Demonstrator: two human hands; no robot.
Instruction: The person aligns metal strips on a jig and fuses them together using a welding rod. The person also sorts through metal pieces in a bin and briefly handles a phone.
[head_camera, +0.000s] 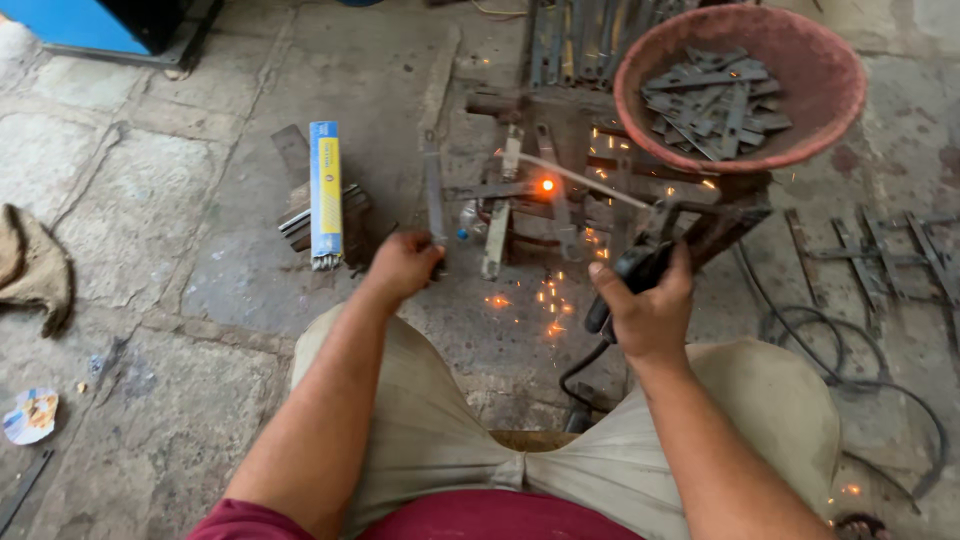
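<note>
Two hands work over a stone floor (150, 200), seen from above the person's knees.

1. Right hand (648, 305): fingers curled tight around a black electrode holder (640, 262), with a dark cable (585, 365) running down from it toward 6 o'clock. A thin welding rod (580, 180) extends from the holder toward 10 o'clock.
2. Rod tip: it meets a glowing orange weld spot (547, 185) on a rusty metal frame (560, 170) at the centre of the view. Sparks (545, 300) lie scattered on the floor at 6 o'clock of the frame.
3. Left hand (403, 265): closed around the lower end of a flat grey metal strip (433, 190), which stands nearly upright just beside the frame, at its 9 o'clock.
4. Surroundings: a reddish basin (830, 110) holding short flat metal pieces (715, 100) sits at 2 o'clock of the frame. A blue and yellow box (324, 190) of rods rests on stacked metal offcuts (350, 225) at 9 o'clock of the left hand. A crumpled cloth (35, 270) lies at the far 9 o'clock edge. Loose cables (850, 370) coil on the floor at 4 o'clock, with welded strip pieces (880, 250) at 3 o'clock.
</note>
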